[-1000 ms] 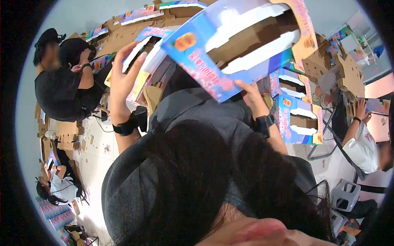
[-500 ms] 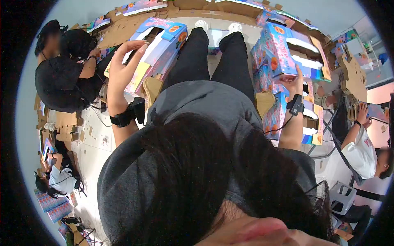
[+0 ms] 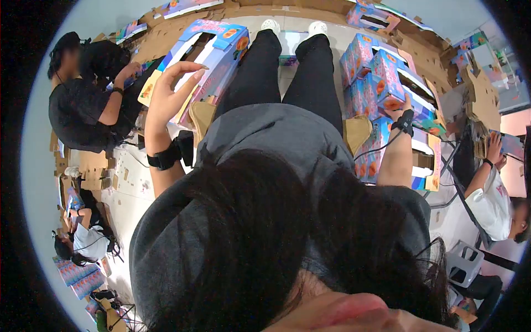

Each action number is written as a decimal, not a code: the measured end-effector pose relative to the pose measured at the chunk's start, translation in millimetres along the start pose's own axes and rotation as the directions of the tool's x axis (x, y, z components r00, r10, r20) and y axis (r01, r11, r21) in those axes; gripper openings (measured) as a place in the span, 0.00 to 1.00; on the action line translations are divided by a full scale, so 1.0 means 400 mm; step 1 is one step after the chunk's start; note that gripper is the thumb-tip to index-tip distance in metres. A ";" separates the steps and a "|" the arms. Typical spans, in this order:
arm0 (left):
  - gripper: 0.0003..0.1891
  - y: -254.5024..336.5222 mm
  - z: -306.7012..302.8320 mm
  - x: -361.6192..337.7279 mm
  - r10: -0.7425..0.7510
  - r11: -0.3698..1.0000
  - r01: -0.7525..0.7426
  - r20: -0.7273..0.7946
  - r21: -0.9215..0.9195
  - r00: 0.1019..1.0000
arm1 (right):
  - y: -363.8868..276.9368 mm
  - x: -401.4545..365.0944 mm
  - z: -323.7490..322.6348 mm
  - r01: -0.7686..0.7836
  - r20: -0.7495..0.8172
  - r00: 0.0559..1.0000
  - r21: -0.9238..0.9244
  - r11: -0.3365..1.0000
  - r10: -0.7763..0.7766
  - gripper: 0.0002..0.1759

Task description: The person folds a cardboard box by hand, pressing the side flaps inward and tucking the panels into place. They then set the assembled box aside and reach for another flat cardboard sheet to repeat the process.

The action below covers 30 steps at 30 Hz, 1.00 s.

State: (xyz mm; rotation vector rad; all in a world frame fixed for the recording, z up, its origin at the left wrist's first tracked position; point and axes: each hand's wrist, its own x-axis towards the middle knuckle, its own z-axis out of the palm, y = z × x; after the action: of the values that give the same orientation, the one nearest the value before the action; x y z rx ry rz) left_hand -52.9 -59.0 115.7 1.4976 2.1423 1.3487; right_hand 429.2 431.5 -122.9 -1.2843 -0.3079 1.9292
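Your right hand (image 3: 399, 110) is grasping a blue-and-pink oblong cardboard box (image 3: 389, 81); your left hand (image 3: 168, 97), released, is hovering by a white-and-blue windowed carton (image 3: 221, 60).

A printed box (image 3: 386, 77) is gripped near its lower edge by the right hand (image 3: 397, 109).
Other printed boxes (image 3: 360, 95) are seen piled close around it; the left hand (image 3: 172, 91) is held with thumb and fingers apart before a second box (image 3: 222, 62), though whether that one is touched cannot be told. Legs in black trousers (image 3: 251, 74) are stretched out between the two sides, and a co-worker in black (image 3: 77, 119) is seen at far left.
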 end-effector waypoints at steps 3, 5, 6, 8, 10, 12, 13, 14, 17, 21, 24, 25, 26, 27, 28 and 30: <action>0.12 -0.018 -0.002 0.002 -0.005 0.999 0.008 0.052 -0.054 0.999 | -0.026 0.127 -0.077 0.120 -0.021 0.993 0.086 0.989 -0.119 0.27; 0.12 -0.019 0.004 -0.002 -0.018 0.996 0.026 0.097 -0.080 0.995 | -0.039 0.147 -0.100 0.331 -0.064 0.941 -0.014 0.943 -0.332 0.29; 0.12 -0.016 0.007 -0.005 -0.027 0.997 0.036 0.126 -0.075 0.992 | -0.043 0.149 -0.116 0.431 -0.045 0.897 -0.124 0.894 -0.439 0.33; 0.12 -0.009 0.015 -0.007 -0.022 0.997 0.033 0.172 -0.065 0.985 | -0.059 0.099 -0.048 0.371 -0.465 0.631 -0.523 0.768 -0.621 0.41; 0.12 -0.002 0.023 -0.005 0.003 0.998 0.010 0.207 -0.059 0.978 | -0.063 0.101 -0.022 0.266 -0.322 0.373 -0.861 0.433 -0.870 0.39; 0.12 -0.005 0.028 -0.005 0.014 0.997 0.005 0.232 -0.078 0.973 | -0.075 0.078 -0.019 0.427 0.161 0.602 -0.893 0.144 -0.782 0.36; 0.12 -0.006 0.029 -0.005 0.018 0.996 0.004 0.242 -0.087 0.970 | -0.077 0.062 -0.008 0.530 0.395 0.655 -0.847 0.019 -0.644 0.35; 0.12 -0.005 0.029 -0.006 0.015 0.996 0.006 0.244 -0.085 0.970 | -0.048 0.082 -0.004 0.512 0.392 0.651 -0.859 -0.005 -0.650 0.33; 0.12 0.005 0.027 -0.013 0.002 0.997 0.017 0.246 -0.075 0.969 | 0.071 0.047 0.051 0.399 0.391 0.706 -0.909 -0.124 -0.591 0.31; 0.13 0.000 0.025 -0.014 -0.040 0.996 0.059 0.270 -0.063 0.962 | 0.202 -0.102 0.131 0.481 0.546 0.798 -0.832 -0.277 -0.256 0.32; 0.15 -0.015 0.027 -0.019 -0.062 0.997 0.075 0.307 -0.031 0.950 | 0.217 -0.180 0.177 0.545 0.519 0.834 -0.828 -0.132 0.186 0.32; 0.16 -0.020 0.026 -0.021 -0.066 0.997 0.074 0.322 -0.015 0.944 | 0.219 -0.179 0.180 0.579 0.533 0.800 -0.805 -0.127 0.274 0.31; 0.16 -0.024 0.021 -0.021 -0.090 0.996 0.090 0.353 0.015 0.931 | 0.208 -0.179 0.185 0.532 0.497 0.845 -0.821 -0.209 0.198 0.33; 0.17 -0.028 0.017 -0.021 -0.114 0.993 0.105 0.383 0.045 0.917 | 0.189 -0.194 0.198 0.474 0.461 0.880 -0.833 -0.287 0.117 0.34; 0.17 -0.031 0.015 -0.020 -0.140 0.990 0.120 0.412 0.074 0.900 | 0.177 -0.202 0.207 0.407 0.425 0.905 -0.841 -0.357 0.032 0.36; 0.18 -0.030 0.018 -0.023 -0.139 0.990 0.133 0.384 0.043 0.913 | 0.145 -0.149 0.173 0.269 0.501 0.822 -0.761 -0.590 -0.272 0.37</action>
State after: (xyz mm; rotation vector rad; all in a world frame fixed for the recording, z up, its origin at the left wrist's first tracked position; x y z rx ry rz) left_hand -51.9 -63.2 99.4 1.4449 1.9637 0.9000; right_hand 353.2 364.9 -84.7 -1.6620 -2.6861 0.3967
